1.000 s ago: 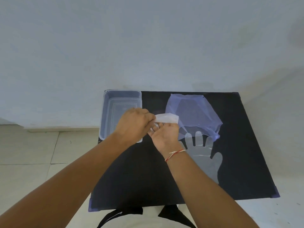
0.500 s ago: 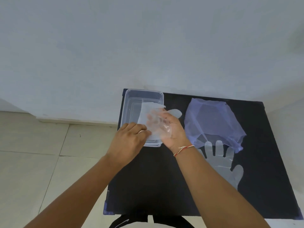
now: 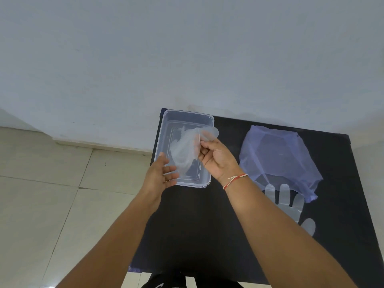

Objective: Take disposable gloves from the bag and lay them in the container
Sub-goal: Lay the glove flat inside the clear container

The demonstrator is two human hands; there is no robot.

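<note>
We hold a thin clear glove (image 3: 184, 151) in the pinched fingers of our right hand (image 3: 217, 161), so its grip is clamped on the glove, and it hangs right over the clear container (image 3: 164, 129) at the back left corner of the black tabletop (image 3: 197, 225) so it can drop flat inside. Our left hand (image 3: 161, 176) waits at the near rim with its grip apart and holding nothing, likely ready to smooth the floppy glove down. The purple bag (image 3: 278, 154) lies near the back right corner with its mouth facing us, and another glove (image 3: 288, 202) pokes out flat just in front of it, easy to take next.
</note>
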